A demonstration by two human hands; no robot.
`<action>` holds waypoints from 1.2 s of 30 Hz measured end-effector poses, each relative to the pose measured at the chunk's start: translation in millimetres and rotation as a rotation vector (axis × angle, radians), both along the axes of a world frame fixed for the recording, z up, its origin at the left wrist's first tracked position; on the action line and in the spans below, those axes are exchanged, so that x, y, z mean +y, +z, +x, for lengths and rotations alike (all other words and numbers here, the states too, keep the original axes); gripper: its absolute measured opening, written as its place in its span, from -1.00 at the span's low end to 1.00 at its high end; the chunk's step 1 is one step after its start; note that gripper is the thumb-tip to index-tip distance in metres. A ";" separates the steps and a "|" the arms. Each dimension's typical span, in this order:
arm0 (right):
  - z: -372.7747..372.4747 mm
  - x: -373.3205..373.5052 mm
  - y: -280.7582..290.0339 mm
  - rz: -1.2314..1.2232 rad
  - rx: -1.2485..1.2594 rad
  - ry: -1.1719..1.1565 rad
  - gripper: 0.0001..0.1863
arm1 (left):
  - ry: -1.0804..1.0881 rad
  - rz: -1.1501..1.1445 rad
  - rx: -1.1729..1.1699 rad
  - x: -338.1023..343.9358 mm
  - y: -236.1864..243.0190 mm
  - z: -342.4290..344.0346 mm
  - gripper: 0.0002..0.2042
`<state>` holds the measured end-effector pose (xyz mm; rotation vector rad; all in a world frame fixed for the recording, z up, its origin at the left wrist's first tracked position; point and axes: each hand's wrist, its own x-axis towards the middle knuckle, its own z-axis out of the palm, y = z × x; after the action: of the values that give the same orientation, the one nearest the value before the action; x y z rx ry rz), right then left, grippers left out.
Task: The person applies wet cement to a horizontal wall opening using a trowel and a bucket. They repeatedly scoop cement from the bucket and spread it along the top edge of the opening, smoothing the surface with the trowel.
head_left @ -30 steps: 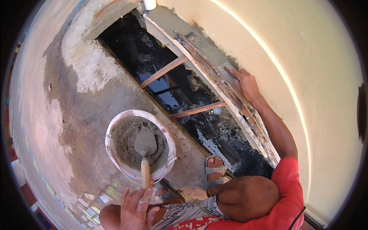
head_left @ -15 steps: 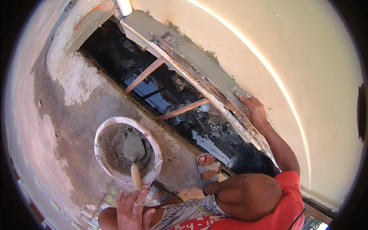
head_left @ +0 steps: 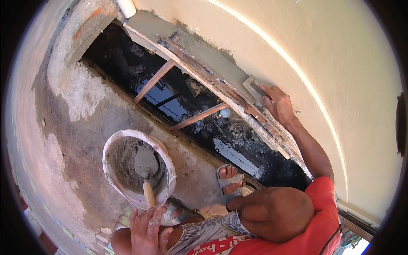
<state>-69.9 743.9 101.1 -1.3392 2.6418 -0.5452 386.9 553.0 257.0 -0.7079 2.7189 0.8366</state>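
Note:
My right hand (head_left: 279,103) is closed around a small flat plastering float (head_left: 254,88), partly hidden under the fingers. The float rests on the strip of grey mortar (head_left: 212,54) at the foot of the cream wall. My left hand (head_left: 148,228) lies over my left knee with its fingers stretched out, holding nothing. Just beyond its fingertips, a trowel (head_left: 146,163) with a wooden handle leans in a white bucket (head_left: 172,163) of wet grey mortar (head_left: 123,161); the handle points toward me over the rim.
A trench of dark water (head_left: 170,106) runs between the bucket and the wall (head_left: 323,51). Wooden struts (head_left: 199,116) cross it, bracing a long board (head_left: 212,87) on the wall side. A white pipe (head_left: 126,7) stands at the far end. My sandalled foot (head_left: 229,178) is near the trench edge.
My right hand has moved the float a little away from me along the mortar strip, so more of the float shows. My left hand stays at the knee; the view has shifted slightly.

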 end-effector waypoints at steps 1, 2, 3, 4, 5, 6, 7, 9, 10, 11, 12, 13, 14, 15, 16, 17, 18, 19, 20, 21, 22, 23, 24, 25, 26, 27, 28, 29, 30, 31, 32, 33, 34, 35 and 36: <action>0.1 0.2 -2.8 0.000 0.028 0.023 -0.59 | 0.001 0.002 0.003 -0.2 -1.4 2.1 -0.56; 1.7 5.3 -5.6 0.016 0.022 0.005 -0.58 | -0.003 0.020 0.006 -1.2 -1.8 3.9 -0.53; 4.5 15.6 -7.9 0.031 0.017 -0.013 -0.58 | -0.007 0.037 0.010 -2.7 -2.3 5.6 -0.49; 8.4 24.2 -11.1 0.046 0.006 -0.026 -0.57 | -0.007 0.055 0.008 -3.4 -3.1 8.7 -0.45; 11.7 33.8 -11.6 0.024 0.052 -0.019 -0.57 | -0.010 0.050 0.000 -3.9 -3.9 11.6 -0.45; 15.0 44.3 -11.8 0.001 0.098 -0.013 -0.56 | -0.015 0.045 -0.008 -4.0 -4.8 14.7 -0.44; 17.3 54.2 -10.2 -0.022 0.150 -0.011 -0.56 | -0.024 0.039 -0.011 -5.0 -5.6 16.1 -0.44; 21.6 72.9 -14.8 0.003 0.178 -0.007 -0.55 | -0.004 -0.040 -0.040 0.2 -5.1 15.8 -0.51; 22.7 79.6 -15.7 0.017 0.198 -0.009 -0.55 | 0.002 -0.079 -0.050 3.1 -5.3 15.4 -0.54; 23.2 83.1 -19.2 0.023 0.196 0.013 -0.54 | 0.228 0.209 -0.023 5.6 -7.4 19.5 -0.53; 23.8 84.7 -23.8 0.029 0.194 0.036 -0.54 | 0.453 0.498 0.001 8.9 -10.9 25.7 -0.52; 24.8 82.9 -27.1 0.032 0.190 0.063 -0.53 | 0.682 0.786 0.024 11.2 -12.6 29.0 -0.52; 23.4 76.8 -28.9 0.042 0.226 0.066 -0.54 | 0.671 0.789 0.043 10.9 -12.1 27.6 -0.52; 19.2 67.4 -30.9 0.052 0.263 0.071 -0.54 | 0.663 0.792 0.062 10.9 -10.9 25.4 -0.52; 16.9 58.7 -32.9 0.056 0.296 0.082 -0.54 | 0.661 0.790 0.082 10.1 -9.2 24.8 -0.52; 16.1 53.6 -30.5 0.056 0.290 0.080 -0.55 | 0.441 0.539 0.030 8.2 -8.7 22.8 -0.52; 14.8 48.5 -26.0 0.057 0.284 0.081 -0.55 | 0.224 0.288 -0.023 5.5 -8.7 19.7 -0.51; 13.2 37.9 -21.6 0.048 0.279 0.087 -0.56 | 0.015 0.028 -0.076 3.5 -8.1 19.2 -0.51; 12.4 26.8 -17.7 -0.001 0.233 0.065 -0.56 | 0.005 0.088 0.028 1.7 -8.2 22.3 -0.50; 13.9 18.3 -12.0 -0.049 0.185 0.048 -0.57 | -0.005 0.146 0.133 -2.6 -11.0 28.2 -0.50; 14.4 9.7 -5.1 -0.087 0.140 0.026 -0.58 | -0.022 0.210 0.243 -5.3 -11.8 29.5 -0.49; 13.7 -4.4 -1.1 -0.146 0.066 0.016 -0.59 | -0.009 0.167 0.211 -4.5 -10.0 30.4 -0.49; 13.1 -24.2 0.3 -0.183 0.042 0.033 -0.59 | 0.006 0.125 0.178 -3.1 -6.9 30.5 -0.49; 10.8 -45.1 4.8 -0.211 0.028 0.044 -0.59 | 0.015 0.094 0.153 -1.7 -4.2 26.0 -0.48; 9.0 -66.6 5.1 -0.234 0.009 0.056 -0.59 | 0.025 0.066 0.123 0.2 -1.0 21.8 -0.48; 5.9 -89.3 3.2 -0.271 0.002 0.104 -0.59 | 0.035 0.038 0.092 1.9 2.1 18.6 -0.47; 1.6 -111.6 0.0 -0.263 0.006 0.120 -0.59 | 0.044 0.009 0.059 3.6 4.8 17.3 -0.46; -4.1 -133.6 -3.4 -0.253 0.015 0.134 -0.59 | 0.055 -0.018 0.055 4.9 6.2 18.3 -0.46; -10.0 -151.3 -6.0 -0.244 0.023 0.145 -0.59 | 0.065 -0.046 0.051 7.4 7.5 21.1 -0.46; -14.3 -166.6 -8.9 -0.211 0.034 0.155 -0.59 | 0.077 -0.073 0.043 10.5 8.7 25.1 -0.46; -17.9 -180.2 -11.3 -0.178 0.046 0.162 -0.59 | 0.098 -0.059 0.025 13.3 11.1 28.2 -0.46; -19.0 -189.6 -13.9 -0.145 0.059 0.167 -0.59 | 0.118 -0.045 0.008 16.0 14.5 30.7 -0.46; -18.9 -196.5 -18.4 -0.147 0.079 0.181 -0.59 | 0.139 -0.030 -0.008 18.7 17.7 32.6 -0.47; -19.3 -202.4 -24.1 -0.150 0.100 0.192 -0.59 | 0.158 -0.016 -0.024 21.1 20.5 34.5 -0.47; -19.8 -207.8 -29.3 -0.152 0.121 0.201 -0.59 | 0.175 -0.001 -0.039 23.0 22.3 36.4 -0.47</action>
<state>-89.8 536.2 71.7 -1.7102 2.5588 -0.6675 423.3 576.0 279.3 -0.9630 2.6513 0.8491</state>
